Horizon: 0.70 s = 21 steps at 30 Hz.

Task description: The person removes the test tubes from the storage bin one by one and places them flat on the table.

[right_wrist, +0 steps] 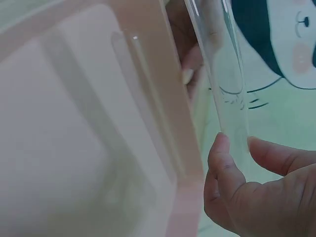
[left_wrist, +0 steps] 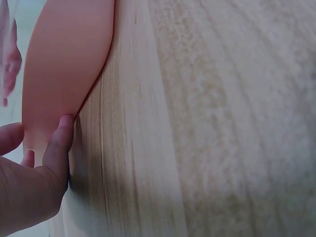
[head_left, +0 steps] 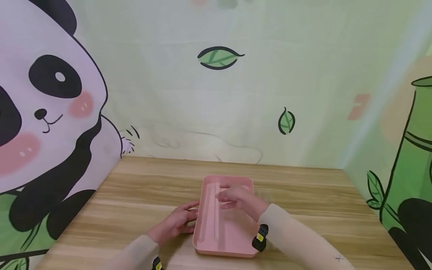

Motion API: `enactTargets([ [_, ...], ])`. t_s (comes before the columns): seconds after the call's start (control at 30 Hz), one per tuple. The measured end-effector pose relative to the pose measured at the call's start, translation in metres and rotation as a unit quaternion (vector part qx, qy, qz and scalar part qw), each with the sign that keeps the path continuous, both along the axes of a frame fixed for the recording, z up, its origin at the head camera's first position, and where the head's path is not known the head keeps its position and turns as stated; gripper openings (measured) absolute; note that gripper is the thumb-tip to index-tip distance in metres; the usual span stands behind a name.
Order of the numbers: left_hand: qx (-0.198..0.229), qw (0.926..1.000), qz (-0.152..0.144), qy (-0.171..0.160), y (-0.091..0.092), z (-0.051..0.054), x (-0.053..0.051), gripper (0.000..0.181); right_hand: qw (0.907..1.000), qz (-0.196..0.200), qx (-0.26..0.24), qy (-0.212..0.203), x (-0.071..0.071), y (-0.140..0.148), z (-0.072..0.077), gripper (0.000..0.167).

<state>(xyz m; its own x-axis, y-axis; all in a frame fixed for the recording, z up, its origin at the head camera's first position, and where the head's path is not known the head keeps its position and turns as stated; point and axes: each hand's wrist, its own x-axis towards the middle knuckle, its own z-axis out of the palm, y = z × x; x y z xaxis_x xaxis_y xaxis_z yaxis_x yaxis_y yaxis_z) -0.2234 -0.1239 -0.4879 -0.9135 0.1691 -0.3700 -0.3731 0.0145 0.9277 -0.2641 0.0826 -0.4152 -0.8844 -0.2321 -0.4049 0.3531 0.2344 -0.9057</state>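
A pink rectangular tray (head_left: 237, 225) with a raised rim lies on the wooden table. My right hand (head_left: 237, 198) is over it, pinching a long clear tube (right_wrist: 224, 74) between thumb and fingers. Seen from the head, the see-through tube (head_left: 217, 221) runs lengthwise over the tray's left half. In the right wrist view it stands apart from the tray wall (right_wrist: 163, 74). At the tray's left side, my left hand (head_left: 175, 221) touches the outer wall (left_wrist: 69, 54) with its fingertips, the fingers fairly straight.
The wooden tabletop (head_left: 141, 191) surrounds the tray and ends at a pale green backdrop (head_left: 162, 93). A panda drawing (head_left: 91, 146) covers the left wall, and green bamboo (head_left: 411, 168) is drawn on the right one.
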Motion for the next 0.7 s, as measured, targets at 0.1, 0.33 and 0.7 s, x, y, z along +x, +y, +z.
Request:
enactTargets([
  [0.1, 0.002, 1.0000, -0.003, 0.002, 0.001, 0.000, 0.000, 0.056, 0.9999, 0.006, -0.006, 0.013, 0.002, 0.011, 0.004, 0.060],
  [0.33, 0.027, 0.9992, -0.027, 0.010, -0.003, -0.004, 0.001, 0.060, 0.9982, 0.028, -0.046, 0.026, 0.008, 0.031, 0.014, 0.062],
  [0.7, 0.033, 0.9987, -0.036, 0.011, -0.003, -0.004, 0.001, 0.062, 0.9971, 0.042, -0.059, 0.023, 0.018, 0.053, 0.024, 0.062],
])
